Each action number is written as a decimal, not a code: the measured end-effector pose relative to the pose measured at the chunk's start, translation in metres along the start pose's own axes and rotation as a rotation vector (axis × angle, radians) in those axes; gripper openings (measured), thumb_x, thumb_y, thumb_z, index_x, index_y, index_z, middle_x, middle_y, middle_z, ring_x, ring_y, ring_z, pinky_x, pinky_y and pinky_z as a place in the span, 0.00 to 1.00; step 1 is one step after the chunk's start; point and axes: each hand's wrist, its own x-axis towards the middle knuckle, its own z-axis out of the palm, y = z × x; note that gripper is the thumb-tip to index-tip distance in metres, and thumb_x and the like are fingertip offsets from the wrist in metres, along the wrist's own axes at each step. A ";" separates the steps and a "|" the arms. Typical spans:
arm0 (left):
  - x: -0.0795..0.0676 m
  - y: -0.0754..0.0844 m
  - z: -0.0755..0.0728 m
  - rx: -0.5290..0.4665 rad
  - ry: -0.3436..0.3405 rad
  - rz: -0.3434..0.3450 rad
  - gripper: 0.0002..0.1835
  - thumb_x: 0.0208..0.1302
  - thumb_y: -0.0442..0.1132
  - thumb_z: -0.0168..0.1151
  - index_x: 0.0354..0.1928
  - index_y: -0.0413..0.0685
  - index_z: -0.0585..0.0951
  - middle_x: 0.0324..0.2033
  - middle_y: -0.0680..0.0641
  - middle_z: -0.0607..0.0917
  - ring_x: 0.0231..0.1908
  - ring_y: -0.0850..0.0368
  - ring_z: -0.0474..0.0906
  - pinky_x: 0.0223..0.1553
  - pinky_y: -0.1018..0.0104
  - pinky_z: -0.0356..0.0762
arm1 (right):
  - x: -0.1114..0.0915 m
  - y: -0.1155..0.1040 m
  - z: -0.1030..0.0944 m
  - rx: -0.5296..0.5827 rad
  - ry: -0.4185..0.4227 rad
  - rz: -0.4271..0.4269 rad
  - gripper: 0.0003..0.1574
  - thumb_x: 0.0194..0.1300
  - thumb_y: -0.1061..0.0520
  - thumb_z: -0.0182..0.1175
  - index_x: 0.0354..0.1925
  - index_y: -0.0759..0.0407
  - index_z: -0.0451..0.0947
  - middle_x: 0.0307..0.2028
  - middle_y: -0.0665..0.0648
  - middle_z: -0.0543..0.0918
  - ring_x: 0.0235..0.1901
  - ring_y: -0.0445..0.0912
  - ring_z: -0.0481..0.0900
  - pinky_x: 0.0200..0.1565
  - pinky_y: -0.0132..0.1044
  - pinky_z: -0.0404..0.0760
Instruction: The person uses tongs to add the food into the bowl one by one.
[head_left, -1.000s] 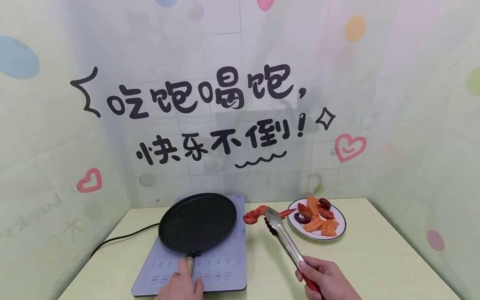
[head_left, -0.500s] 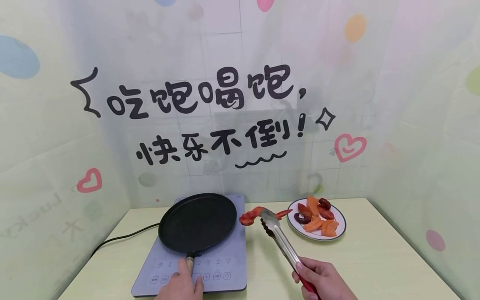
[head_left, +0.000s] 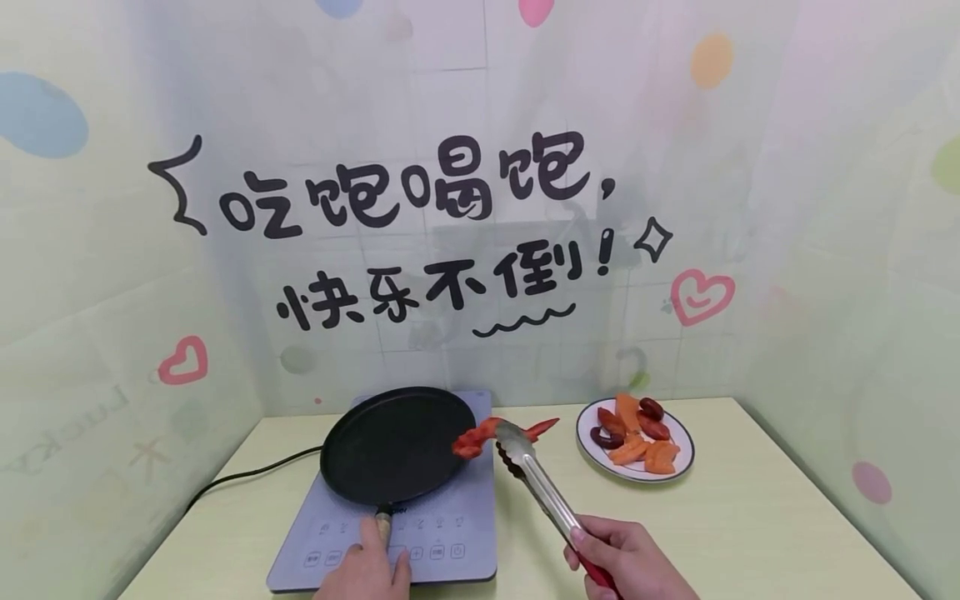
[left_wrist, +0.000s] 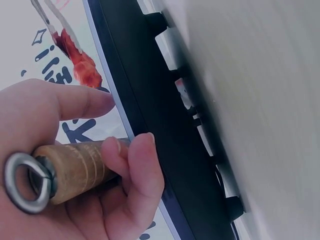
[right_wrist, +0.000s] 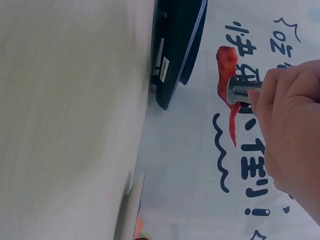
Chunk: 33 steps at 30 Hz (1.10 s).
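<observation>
A black flat frying pan (head_left: 390,450) stands on the grey-blue induction cooker (head_left: 472,533). Its short wooden handle (left_wrist: 82,167) is in my left hand (head_left: 363,573), fingers curled round it; the left wrist view shows a metal ring at the handle's end. My right hand (head_left: 632,557) grips metal tongs (head_left: 546,492) by their red-ended arms. Between the tongs' tips is a knobbly orange-red piece of food (head_left: 474,438) with a thin pointed end; its kind is unclear. That piece hangs in the air at the pan's right rim, partly overlapping it in the head view.
A white dark-rimmed plate (head_left: 592,462) at the back right bears several orange slices and dark red sausage-like pieces. A black cable (head_left: 247,475) runs left from behind the pan. Printed curtains (head_left: 525,367) close in the table's back and sides.
My right hand has carried the tongs and the red food leftward, from beside the plate to the pan's right rim. My left hand stays on the handle; the head view has shifted slightly.
</observation>
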 end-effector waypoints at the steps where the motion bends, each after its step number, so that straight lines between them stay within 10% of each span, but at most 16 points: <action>1: 0.000 0.000 0.000 -0.002 0.000 0.001 0.26 0.60 0.52 0.60 0.41 0.38 0.60 0.18 0.44 0.68 0.16 0.51 0.68 0.20 0.56 0.67 | 0.000 0.000 0.001 -0.006 -0.004 -0.001 0.20 0.72 0.52 0.54 0.52 0.67 0.73 0.31 0.53 0.80 0.15 0.40 0.64 0.19 0.28 0.63; 33: -0.001 0.002 -0.003 -0.009 -0.016 -0.009 0.27 0.60 0.52 0.60 0.41 0.38 0.60 0.19 0.44 0.69 0.16 0.51 0.68 0.21 0.56 0.67 | 0.014 -0.008 0.032 -0.132 -0.054 0.021 0.17 0.71 0.52 0.54 0.50 0.63 0.77 0.28 0.53 0.78 0.15 0.41 0.63 0.18 0.27 0.62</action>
